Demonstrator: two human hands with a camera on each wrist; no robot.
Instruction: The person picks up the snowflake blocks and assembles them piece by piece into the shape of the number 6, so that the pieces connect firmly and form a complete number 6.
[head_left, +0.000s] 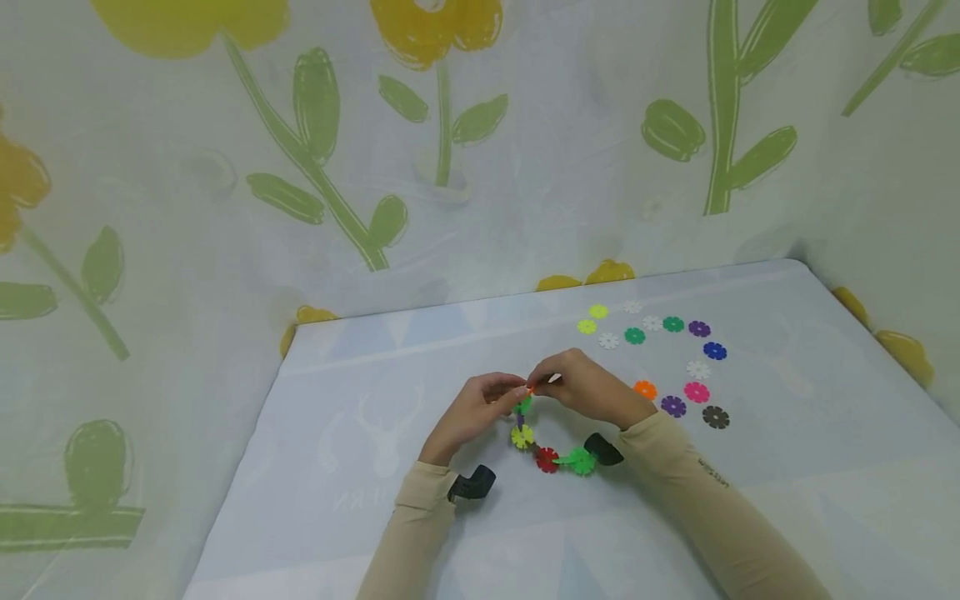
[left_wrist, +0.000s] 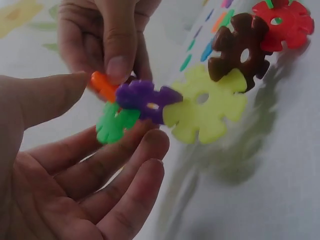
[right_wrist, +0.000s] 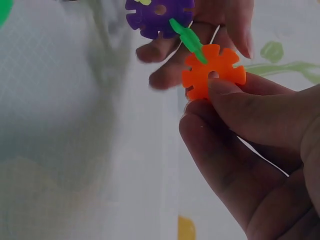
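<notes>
My right hand point(head_left: 588, 390) pinches an orange notched plastic disc point(right_wrist: 202, 75) between thumb and forefinger. That disc is slotted to a green disc point(left_wrist: 116, 122), which joins a purple disc point(left_wrist: 145, 101). The chain runs on through a yellow disc point(left_wrist: 205, 107), a brown disc point(left_wrist: 240, 50) and a red disc point(left_wrist: 285, 25) to light green pieces point(head_left: 581, 461) near the right wrist. Beside the chain's upper end is my left hand point(head_left: 476, 408). Its fingers are spread loosely behind the green and purple discs, with the thumb tip right at the orange disc's edge.
Loose notched discs lie on the white table point(head_left: 337, 400) to the right, among them a blue disc point(head_left: 715, 351), a pink disc point(head_left: 697, 392) and a dark brown disc point(head_left: 716, 417). Yellow discs point(head_left: 597, 312) lie farther back. A flower-printed curtain point(head_left: 525, 208) surrounds the table.
</notes>
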